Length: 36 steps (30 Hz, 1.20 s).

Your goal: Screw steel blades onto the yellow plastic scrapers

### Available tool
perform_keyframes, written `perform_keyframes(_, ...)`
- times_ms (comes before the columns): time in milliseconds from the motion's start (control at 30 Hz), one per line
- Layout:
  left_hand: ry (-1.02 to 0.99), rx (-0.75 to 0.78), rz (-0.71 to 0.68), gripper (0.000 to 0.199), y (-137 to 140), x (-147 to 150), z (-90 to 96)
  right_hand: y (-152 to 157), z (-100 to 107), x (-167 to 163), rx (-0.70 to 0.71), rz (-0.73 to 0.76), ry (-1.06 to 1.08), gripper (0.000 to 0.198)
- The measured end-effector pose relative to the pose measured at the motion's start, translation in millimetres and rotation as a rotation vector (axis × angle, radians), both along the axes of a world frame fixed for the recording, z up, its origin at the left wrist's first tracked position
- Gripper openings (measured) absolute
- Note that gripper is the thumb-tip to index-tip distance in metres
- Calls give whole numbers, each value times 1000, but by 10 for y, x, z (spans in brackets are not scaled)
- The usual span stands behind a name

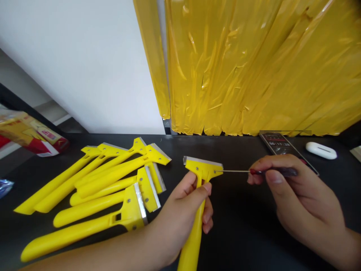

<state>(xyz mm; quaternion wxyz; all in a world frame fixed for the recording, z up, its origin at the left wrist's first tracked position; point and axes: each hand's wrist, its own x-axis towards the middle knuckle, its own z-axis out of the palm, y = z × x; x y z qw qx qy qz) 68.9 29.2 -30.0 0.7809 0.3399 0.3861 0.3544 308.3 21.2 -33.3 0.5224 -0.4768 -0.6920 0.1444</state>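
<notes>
In the middle of the head view, my left hand [187,210] grips a yellow scraper [203,169] just below its head. That scraper stands with its metal blade edge up and its handle pointing down towards me. My right hand [304,203] is closed around the dark, red-tipped handle of a screwdriver [235,171]. The thin shaft points left, and its tip meets the scraper head at the right-hand screw. Left of my left hand, several more yellow scrapers [109,165] lie in an overlapping pile, blade ends mostly to the right.
A phone [278,143] showing a timer lies behind my right hand, beside a white earbud case [320,150]. Yellow plastic film [254,67] hangs along the back edge of the black table [231,233]. At the far left is a red and yellow package [36,133].
</notes>
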Motion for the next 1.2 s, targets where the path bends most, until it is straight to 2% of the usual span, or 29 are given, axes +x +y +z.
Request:
perform_keyframes(667, -11, -3, 8, 20, 21, 8, 22, 2, 17, -23, -14, 3, 32, 12)
perform_keyframes(767, 0, -4, 1, 20, -6, 8, 30, -4, 76, -33, 0, -34, -25, 11)
perform_keyframes(833, 25, 11, -1, 19, -19, 9, 37, -5, 153, -25, 27, -78, -142, 12)
perform_keyframes(967, 91, 38, 3, 23, -16, 13, 32, 29, 330, 12, 77, -76, -435, 21)
perform_keyframes(1033, 122, 56, -40, 25, -14, 13, 16, 61, 384, 17, 67, -34, -520, 38)
perform_keyframes(1100, 149, 76, -76, 27, -16, 14, 0, 90, 399, 9, 31, -4, -537, 52)
perform_keyframes(1200, 155, 80, -81, 27, -15, 19, -10, 124, 362, -5, -80, 27, -460, 56)
